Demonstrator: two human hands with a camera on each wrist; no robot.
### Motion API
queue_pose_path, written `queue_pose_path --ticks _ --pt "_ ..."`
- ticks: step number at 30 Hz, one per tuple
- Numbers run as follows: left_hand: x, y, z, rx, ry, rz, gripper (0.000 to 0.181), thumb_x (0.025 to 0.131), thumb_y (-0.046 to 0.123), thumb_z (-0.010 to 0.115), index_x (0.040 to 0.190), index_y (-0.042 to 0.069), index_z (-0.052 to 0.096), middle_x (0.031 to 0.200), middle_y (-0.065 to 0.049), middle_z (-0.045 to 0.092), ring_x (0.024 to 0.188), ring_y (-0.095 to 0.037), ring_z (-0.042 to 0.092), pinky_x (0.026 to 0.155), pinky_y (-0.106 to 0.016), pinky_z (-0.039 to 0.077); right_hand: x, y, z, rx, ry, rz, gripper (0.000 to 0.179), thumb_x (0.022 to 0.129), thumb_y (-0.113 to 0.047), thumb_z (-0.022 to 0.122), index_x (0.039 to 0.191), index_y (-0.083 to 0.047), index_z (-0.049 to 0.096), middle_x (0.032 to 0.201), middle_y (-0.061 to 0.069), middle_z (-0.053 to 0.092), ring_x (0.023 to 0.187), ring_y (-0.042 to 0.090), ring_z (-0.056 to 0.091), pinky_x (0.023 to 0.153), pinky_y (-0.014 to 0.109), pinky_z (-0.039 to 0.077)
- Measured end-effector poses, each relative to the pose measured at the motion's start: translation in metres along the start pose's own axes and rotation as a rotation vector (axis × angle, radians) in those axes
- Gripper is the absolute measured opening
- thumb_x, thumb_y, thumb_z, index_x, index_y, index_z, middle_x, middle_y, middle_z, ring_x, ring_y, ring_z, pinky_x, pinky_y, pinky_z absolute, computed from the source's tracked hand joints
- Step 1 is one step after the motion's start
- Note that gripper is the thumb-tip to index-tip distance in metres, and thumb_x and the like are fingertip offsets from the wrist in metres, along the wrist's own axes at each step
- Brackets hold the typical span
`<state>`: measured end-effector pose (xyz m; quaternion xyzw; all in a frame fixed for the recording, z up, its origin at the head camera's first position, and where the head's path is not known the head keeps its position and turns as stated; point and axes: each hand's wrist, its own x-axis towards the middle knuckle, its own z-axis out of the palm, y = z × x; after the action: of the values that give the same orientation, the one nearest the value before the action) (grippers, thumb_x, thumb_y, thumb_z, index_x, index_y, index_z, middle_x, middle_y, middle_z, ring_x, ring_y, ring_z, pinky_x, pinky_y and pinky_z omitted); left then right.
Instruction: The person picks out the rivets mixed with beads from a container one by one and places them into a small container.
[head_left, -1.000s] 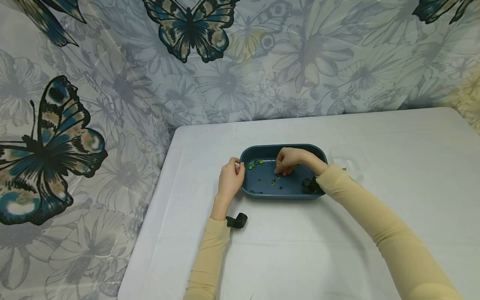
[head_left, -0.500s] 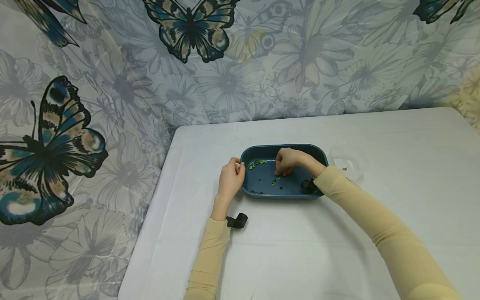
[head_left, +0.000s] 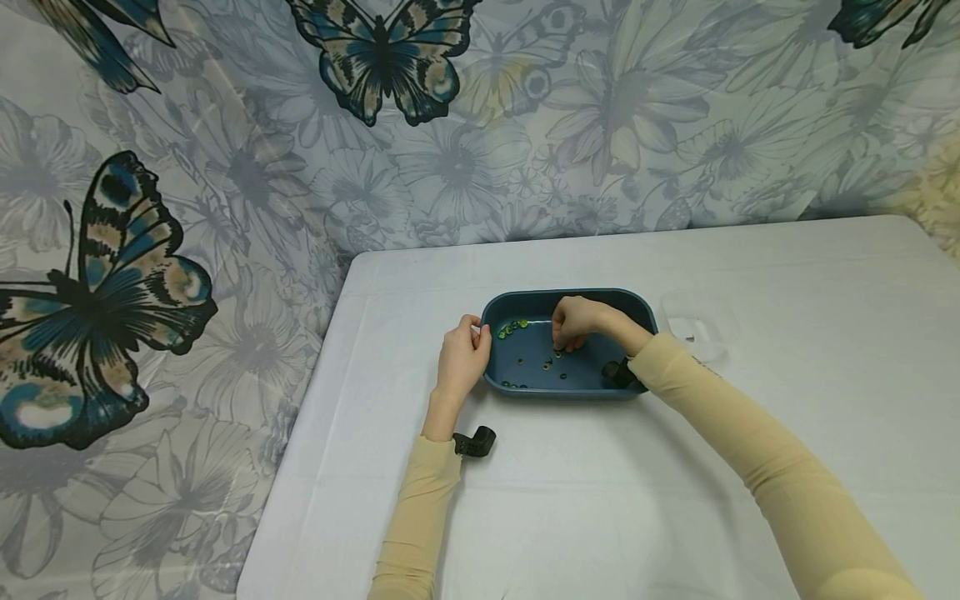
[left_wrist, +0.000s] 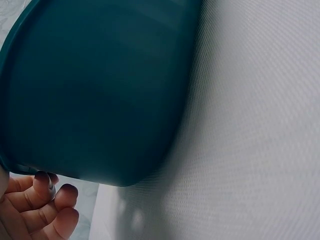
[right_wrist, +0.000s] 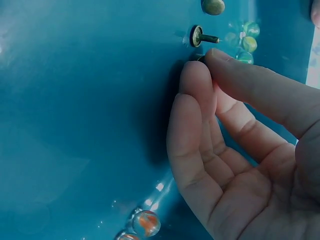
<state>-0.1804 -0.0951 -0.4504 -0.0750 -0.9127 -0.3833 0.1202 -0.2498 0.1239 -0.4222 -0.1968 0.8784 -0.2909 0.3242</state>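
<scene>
At the left end of a blue tray (head_left: 562, 394), my left hand (head_left: 461, 358) grips the rim, its thumb by the edge and its fingers curled under it in the left wrist view. Inside the tray, my right hand (head_left: 581, 319) reaches down near the middle. The right wrist view shows its thumb and fingertips pinching a small brass-coloured stud, mostly hidden behind them. Just beyond the fingertips lies another brass stud (right_wrist: 197, 37) with a round head and a thin post. A rounded brass piece (right_wrist: 213, 6) sits farther off.
Green glass marbles (right_wrist: 249, 44) lie toward the tray's far left corner, and orange-swirled marbles (right_wrist: 146, 223) along the near side. A clear plastic container (head_left: 708, 333) with a small item in it stands right of the tray on the white-covered table (head_left: 570, 500). A patterned curtain (head_left: 600, 150) hangs behind.
</scene>
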Motion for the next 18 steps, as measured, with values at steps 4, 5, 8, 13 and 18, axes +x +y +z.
queue_pose_path --ticks 4,5,8,13,18 --pt "0.0002 0.0009 -0.0001 0.006 0.001 -0.004 0.019 0.094 0.014 0.051 0.100 -0.003 0.059 0.054 0.002 0.043 0.043 -0.009 0.038 0.044 -0.022 0.032 -0.0004 -0.0005 0.0003 0.004 -0.001 0.005 0.007 0.082 -0.004 0.067 0.075 -0.001 0.065 0.068 0.007 0.063 0.063 0.018 0.062 0.063 0.032 0.052" --pt "0.0003 0.0010 -0.0001 0.007 0.001 -0.006 0.019 0.094 0.014 0.051 0.100 -0.002 0.059 0.054 0.002 0.043 0.043 -0.010 0.039 0.044 -0.022 0.032 -0.0003 -0.0002 0.0003 0.005 -0.001 0.003 0.007 0.082 -0.003 0.067 0.076 -0.001 0.064 0.068 0.007 0.063 0.063 0.018 0.062 0.063 0.032 0.052" --pt "0.0002 0.0010 -0.0001 0.007 0.000 -0.009 0.019 0.094 0.014 0.051 0.100 -0.002 0.059 0.054 0.002 0.043 0.043 -0.010 0.039 0.044 -0.022 0.031 -0.0004 0.0005 0.0005 0.008 -0.001 -0.001 0.007 0.082 -0.003 0.067 0.075 -0.002 0.064 0.068 0.006 0.063 0.063 0.017 0.062 0.063 0.032 0.052" --pt "-0.0001 0.0003 -0.0001 0.003 0.001 -0.006 0.018 0.093 0.014 0.052 0.099 -0.002 0.059 0.053 0.001 0.042 0.043 -0.010 0.039 0.044 -0.023 0.031 -0.0022 0.0011 0.0000 0.013 -0.005 -0.019 0.008 0.082 -0.003 0.066 0.075 -0.002 0.064 0.069 0.006 0.063 0.063 0.017 0.062 0.063 0.033 0.052" --pt "-0.0003 -0.0005 0.0004 0.003 -0.002 -0.003 0.019 0.094 0.014 0.051 0.100 -0.002 0.059 0.053 0.002 0.043 0.043 -0.010 0.039 0.043 -0.023 0.031 -0.0022 0.0043 -0.0012 0.031 0.001 -0.030 0.007 0.082 -0.004 0.067 0.076 -0.001 0.065 0.069 0.006 0.064 0.064 0.017 0.062 0.064 0.033 0.052"
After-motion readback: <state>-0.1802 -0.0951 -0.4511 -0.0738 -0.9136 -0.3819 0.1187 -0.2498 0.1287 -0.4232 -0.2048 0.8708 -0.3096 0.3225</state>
